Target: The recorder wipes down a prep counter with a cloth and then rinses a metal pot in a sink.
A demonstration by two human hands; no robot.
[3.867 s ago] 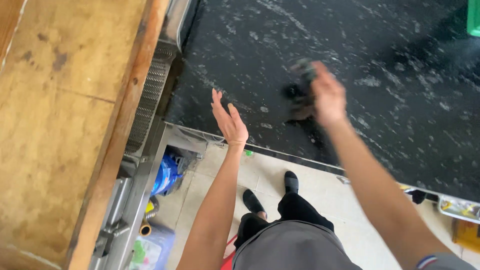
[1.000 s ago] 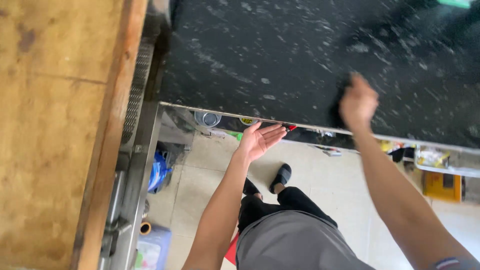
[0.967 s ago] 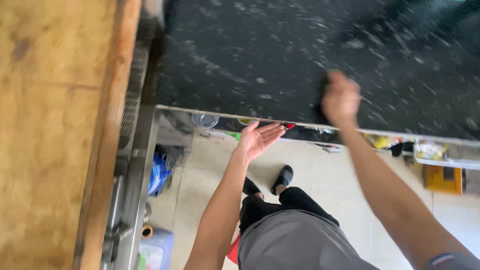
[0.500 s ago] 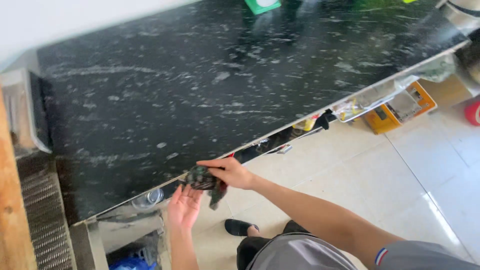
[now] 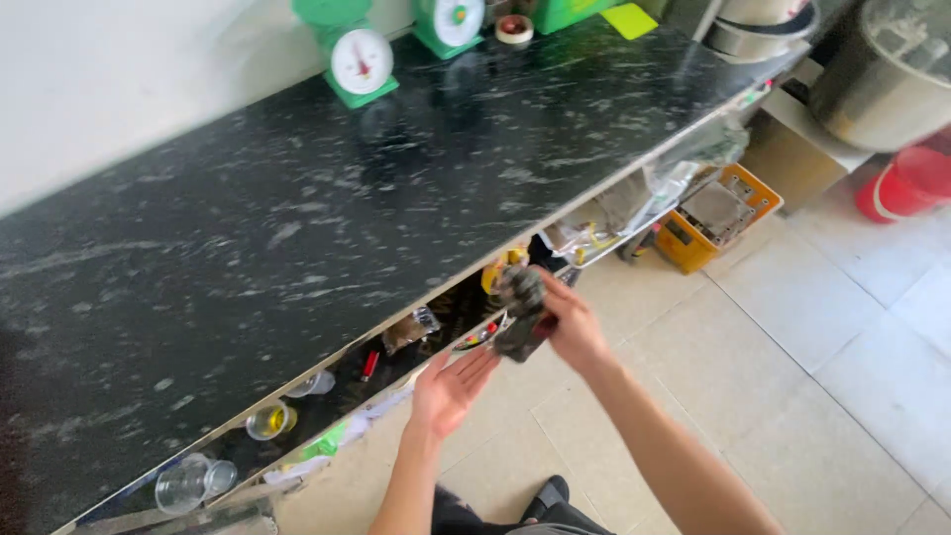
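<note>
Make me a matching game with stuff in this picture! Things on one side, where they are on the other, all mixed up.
Things:
1. green scale
2. dark rag
3. red bucket
4. clear glass

Places:
A. on the floor at far right
B. on the shelf under the counter, lower left
C. at the back of the black counter
D. in the right hand

Pairs: 1-C, 2-D, 3-A, 4-B
</note>
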